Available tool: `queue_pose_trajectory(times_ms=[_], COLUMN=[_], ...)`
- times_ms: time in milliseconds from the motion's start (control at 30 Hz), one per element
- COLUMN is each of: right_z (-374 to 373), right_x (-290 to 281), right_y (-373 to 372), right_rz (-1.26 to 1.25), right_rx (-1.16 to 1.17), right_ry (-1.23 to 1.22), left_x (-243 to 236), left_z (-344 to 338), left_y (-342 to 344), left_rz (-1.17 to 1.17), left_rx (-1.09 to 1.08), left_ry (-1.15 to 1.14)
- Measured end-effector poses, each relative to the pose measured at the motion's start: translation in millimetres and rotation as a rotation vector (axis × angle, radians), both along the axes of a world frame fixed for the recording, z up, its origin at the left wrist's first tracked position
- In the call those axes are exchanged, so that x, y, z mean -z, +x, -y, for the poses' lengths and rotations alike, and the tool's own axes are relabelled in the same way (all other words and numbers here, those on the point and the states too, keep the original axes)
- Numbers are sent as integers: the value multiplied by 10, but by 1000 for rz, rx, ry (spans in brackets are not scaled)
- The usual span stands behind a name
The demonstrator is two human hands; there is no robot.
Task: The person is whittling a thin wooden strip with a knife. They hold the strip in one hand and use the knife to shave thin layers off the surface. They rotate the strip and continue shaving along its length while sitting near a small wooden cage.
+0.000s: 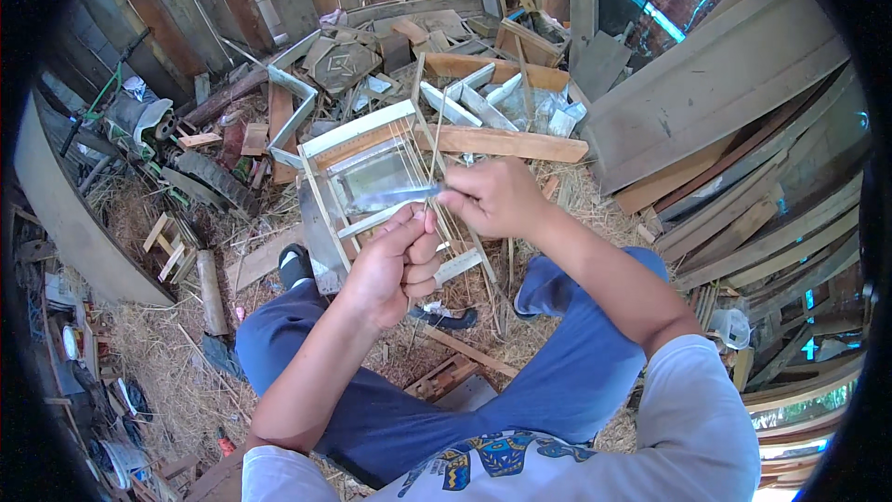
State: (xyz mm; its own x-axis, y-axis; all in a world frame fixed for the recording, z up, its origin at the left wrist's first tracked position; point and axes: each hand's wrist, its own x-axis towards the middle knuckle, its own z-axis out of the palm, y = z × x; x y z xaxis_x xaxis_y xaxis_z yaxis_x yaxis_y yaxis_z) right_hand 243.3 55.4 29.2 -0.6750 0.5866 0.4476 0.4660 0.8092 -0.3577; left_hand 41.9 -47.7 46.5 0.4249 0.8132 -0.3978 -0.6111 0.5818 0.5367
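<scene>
My right hand (500,197) is closed round the handle of a knife, and its blade (395,195), smeared by motion, points left. Just below the blade, my left hand (401,265) pinches a thin wooden strip (435,153) that rises past the knife. The blade seems to meet the strip near my left fingertips, though the exact contact is too small to tell. Beyond both hands, between my feet, lies a light wooden frame (358,140) with crossbars and a pale panel inside it. Several thin strips lie along its right side.
An orange-brown plank (502,142) lies beyond my right hand. White-painted wood pieces (474,107) and scrap boards pile up behind it. Large boards (715,84) lean at the right. A machine with tyres (209,177) stands at the left. Straw (200,353) covers the ground.
</scene>
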Motion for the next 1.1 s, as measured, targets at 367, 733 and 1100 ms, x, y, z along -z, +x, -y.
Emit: queue_pose_trajectory(times_ms=[367,733,1100], right_z=[-317,-63,-303], right_x=[43,-11,217], right_y=[110,107,229], right_rz=[-64,-97,-159], right_rx=[361,54,162], right_ry=[-235,-189,-274], left_x=[104,93,191], left_z=[-101,-124,-161], left_y=[8,-54,-93], left_rz=[37,-25,161], left_rx=[-31,-100,-205], left_ry=[-16,83,147])
